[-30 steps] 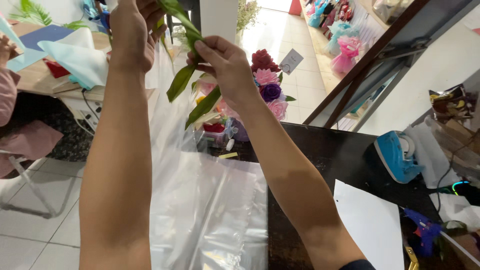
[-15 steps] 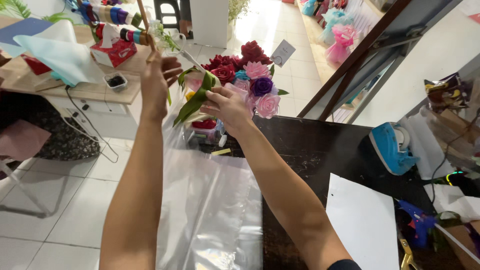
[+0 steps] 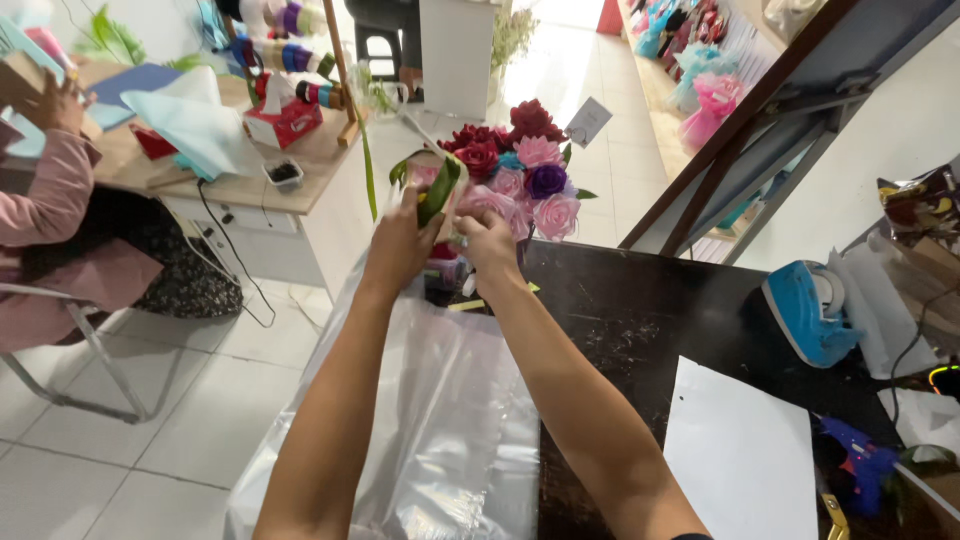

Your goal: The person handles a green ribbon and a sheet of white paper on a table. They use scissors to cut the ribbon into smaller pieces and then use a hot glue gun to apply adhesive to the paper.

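Green leaf (image 3: 440, 190) sits clamped between left hand (image 3: 400, 243) and right hand (image 3: 487, 240), both grips closed.

The clear plastic sheet (image 3: 450, 420) is looking glossy and wrinkled. The dark bench (image 3: 640, 320) is showing a matt, scuffed surface. The white paper (image 3: 745, 460) is looking smooth.

Both hands — left hand (image 3: 400, 240), right hand (image 3: 487, 240) — meet at the centre, on a leafed stem (image 3: 437, 190). Bouquet (image 3: 520, 165) just behind at twelve o'clock; plastic sheet (image 3: 440, 420) beneath at six; tape dispenser (image 3: 810, 310) and paper sheet (image 3: 745, 455) on the table (image 3: 620, 320) at three to four; seated person (image 3: 50, 200) at nine.
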